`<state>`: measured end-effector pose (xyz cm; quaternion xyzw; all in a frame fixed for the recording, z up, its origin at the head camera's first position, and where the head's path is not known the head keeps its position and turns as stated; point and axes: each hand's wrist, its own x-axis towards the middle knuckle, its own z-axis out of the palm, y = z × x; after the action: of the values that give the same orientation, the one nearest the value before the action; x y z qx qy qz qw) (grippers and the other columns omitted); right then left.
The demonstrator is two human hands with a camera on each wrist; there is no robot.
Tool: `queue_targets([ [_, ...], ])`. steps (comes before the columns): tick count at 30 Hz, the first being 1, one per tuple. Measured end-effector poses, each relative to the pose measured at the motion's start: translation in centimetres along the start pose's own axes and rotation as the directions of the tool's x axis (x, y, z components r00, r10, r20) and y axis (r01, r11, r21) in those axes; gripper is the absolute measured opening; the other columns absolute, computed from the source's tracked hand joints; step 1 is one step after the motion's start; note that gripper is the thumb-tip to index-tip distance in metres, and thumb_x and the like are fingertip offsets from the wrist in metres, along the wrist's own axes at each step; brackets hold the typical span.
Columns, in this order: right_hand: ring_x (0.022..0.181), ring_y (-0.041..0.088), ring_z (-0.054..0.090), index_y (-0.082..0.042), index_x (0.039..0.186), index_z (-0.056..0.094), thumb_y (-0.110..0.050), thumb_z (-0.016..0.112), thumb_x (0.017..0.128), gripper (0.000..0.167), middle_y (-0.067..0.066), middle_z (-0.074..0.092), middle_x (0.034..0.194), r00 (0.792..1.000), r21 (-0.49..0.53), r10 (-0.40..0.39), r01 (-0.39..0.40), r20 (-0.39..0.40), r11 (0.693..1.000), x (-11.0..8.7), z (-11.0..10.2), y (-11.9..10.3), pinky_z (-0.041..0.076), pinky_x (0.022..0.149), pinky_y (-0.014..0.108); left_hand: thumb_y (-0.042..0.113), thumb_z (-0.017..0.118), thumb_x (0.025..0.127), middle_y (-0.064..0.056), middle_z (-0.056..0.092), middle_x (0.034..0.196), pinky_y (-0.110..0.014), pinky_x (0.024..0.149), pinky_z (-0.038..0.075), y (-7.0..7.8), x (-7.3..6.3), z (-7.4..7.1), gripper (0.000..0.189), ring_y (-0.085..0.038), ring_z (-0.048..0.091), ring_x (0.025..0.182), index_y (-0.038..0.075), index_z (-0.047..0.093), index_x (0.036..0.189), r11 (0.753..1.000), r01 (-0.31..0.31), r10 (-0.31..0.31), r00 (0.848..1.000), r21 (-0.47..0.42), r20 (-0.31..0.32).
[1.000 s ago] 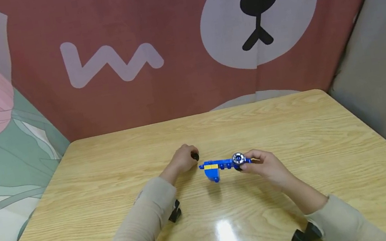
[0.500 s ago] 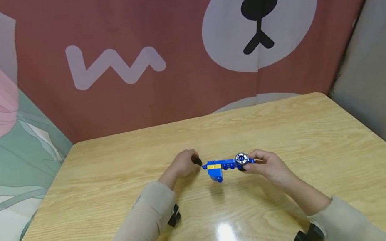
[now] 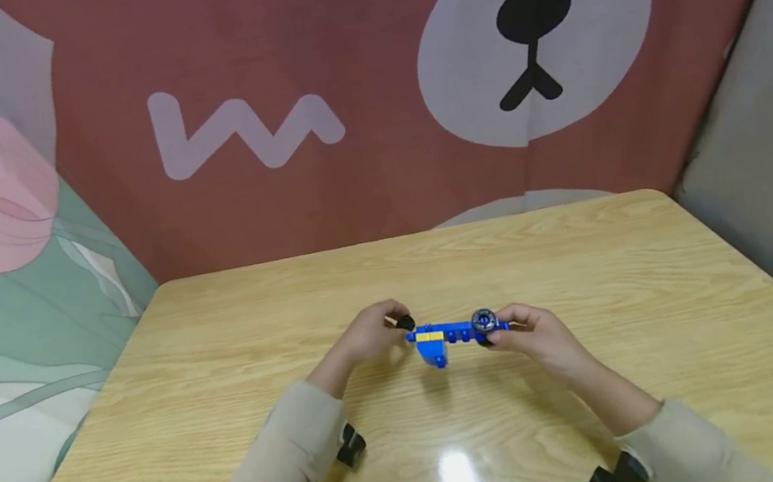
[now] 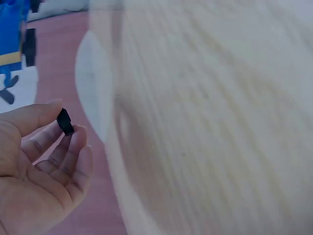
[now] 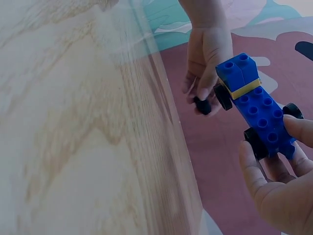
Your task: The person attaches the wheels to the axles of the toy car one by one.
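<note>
My right hand (image 3: 541,334) grips one end of a blue brick-built toy car (image 3: 456,331), held above the table. In the right wrist view, my thumb and fingers are about the wheels (image 5: 255,143) at that end. A yellow layer (image 5: 246,89) lies under the raised blue block (image 5: 237,70) at the far end, and another black wheel (image 5: 223,97) shows beside it. My left hand (image 3: 371,334) pinches a small black wheel-like piece (image 4: 64,122) between thumb and fingers. That piece is close to the car's far end; from the head view I cannot tell whether they touch.
A light wood table (image 3: 273,292) stretches beneath both hands. Behind it hangs a red cloth (image 3: 377,183) with a bear print. Black wrist mounts (image 3: 617,478) stick out under both sleeves. Glare marks the table's near middle.
My left hand has come slightly nearer to the toy car with the black piece, which has turned a little. My right hand keeps its hold on the car. The head view has shifted slightly.
</note>
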<state>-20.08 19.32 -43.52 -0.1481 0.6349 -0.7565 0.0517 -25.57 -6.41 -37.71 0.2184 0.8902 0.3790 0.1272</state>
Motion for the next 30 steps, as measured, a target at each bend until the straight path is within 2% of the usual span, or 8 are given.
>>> queue_targets([
  [4,0.087,0.021,0.059,-0.004,0.090,0.058,-0.024,0.068,0.072,0.029,0.009,0.059,0.096,1.000,-0.039,0.013,-0.013,-0.003,0.999,-0.4,0.8,-1.3,0.046,0.077,0.033,0.002,0.059,0.080,-0.009,0.055,0.098,-0.026,0.064,0.046,0.5,-0.5,-0.1,0.025,-0.019,0.055,0.083,0.001,0.056,0.104,0.998,-0.039,0.037,0.998,-0.056,-0.046],
  [10,0.083,0.017,0.059,-0.003,0.087,0.058,-0.016,0.066,0.076,0.019,0.006,0.059,0.092,1.000,-0.058,-0.016,0.017,0.004,0.998,-1.4,2.6,-4.4,0.047,0.075,0.033,0.006,0.061,0.079,-0.007,0.055,0.100,-0.027,0.067,0.046,1.1,-1.6,-0.4,0.029,-0.020,0.053,0.086,0.001,0.055,0.107,0.995,-0.091,0.086,0.992,-0.050,-0.093],
  [13,0.082,0.016,0.060,-0.006,0.087,0.059,-0.011,0.063,0.078,0.011,0.004,0.059,0.091,0.999,-0.053,-0.034,0.036,0.031,0.998,-1.3,2.2,-3.9,0.047,0.074,0.032,0.007,0.061,0.080,-0.006,0.054,0.100,-0.027,0.067,0.047,1.4,-2.0,-0.5,0.030,-0.020,0.053,0.087,0.001,0.054,0.108,0.993,-0.106,0.100,0.990,-0.058,-0.102],
  [16,0.084,0.019,0.059,-0.005,0.090,0.060,-0.014,0.064,0.078,0.015,0.007,0.058,0.094,0.997,-0.024,-0.058,0.059,0.060,0.998,-1.0,1.0,-2.3,0.047,0.075,0.034,0.008,0.061,0.080,-0.005,0.054,0.099,-0.027,0.066,0.047,1.8,-2.5,-0.5,0.030,-0.019,0.053,0.086,0.004,0.055,0.108,0.990,-0.119,0.111,0.987,-0.069,-0.118],
  [21,0.086,0.023,0.059,-0.003,0.092,0.058,-0.019,0.065,0.077,0.024,0.011,0.058,0.097,0.996,0.007,-0.064,0.064,0.059,0.998,-0.6,-0.3,-0.5,0.046,0.075,0.035,0.010,0.063,0.079,-0.002,0.053,0.096,-0.026,0.064,0.046,2.6,-3.1,-0.5,0.029,-0.016,0.052,0.083,0.008,0.056,0.107,0.987,-0.128,0.112,0.981,-0.095,-0.159],
  [23,0.087,0.022,0.059,-0.004,0.092,0.058,-0.019,0.065,0.077,0.022,0.009,0.059,0.096,0.997,-0.003,-0.055,0.055,0.051,0.998,-0.7,-0.2,-0.7,0.046,0.076,0.034,0.010,0.063,0.078,-0.001,0.053,0.095,-0.026,0.065,0.046,3.0,-3.4,-0.4,0.029,-0.015,0.052,0.082,0.008,0.056,0.106,0.985,-0.139,0.120,0.977,-0.103,-0.175],
  [27,0.084,0.020,0.059,-0.003,0.090,0.058,-0.024,0.068,0.073,0.028,0.008,0.059,0.094,0.998,-0.028,-0.051,0.052,0.035,0.998,-1.4,0.9,-2.5,0.047,0.075,0.034,0.008,0.064,0.077,-0.001,0.053,0.094,-0.027,0.065,0.044,3.7,-3.9,-0.1,0.028,-0.018,0.052,0.083,0.008,0.057,0.104,0.979,-0.180,0.157,0.967,-0.099,-0.202],
  [30,0.084,0.019,0.059,-0.002,0.090,0.058,-0.017,0.066,0.076,0.022,0.008,0.059,0.093,0.997,-0.029,-0.062,0.063,0.035,0.998,-1.8,1.4,-3.3,0.047,0.074,0.034,0.007,0.065,0.076,-0.001,0.054,0.095,-0.027,0.065,0.044,4.2,-4.2,0.1,0.028,-0.019,0.052,0.082,0.009,0.058,0.104,0.975,-0.201,0.176,0.961,-0.099,-0.216],
])
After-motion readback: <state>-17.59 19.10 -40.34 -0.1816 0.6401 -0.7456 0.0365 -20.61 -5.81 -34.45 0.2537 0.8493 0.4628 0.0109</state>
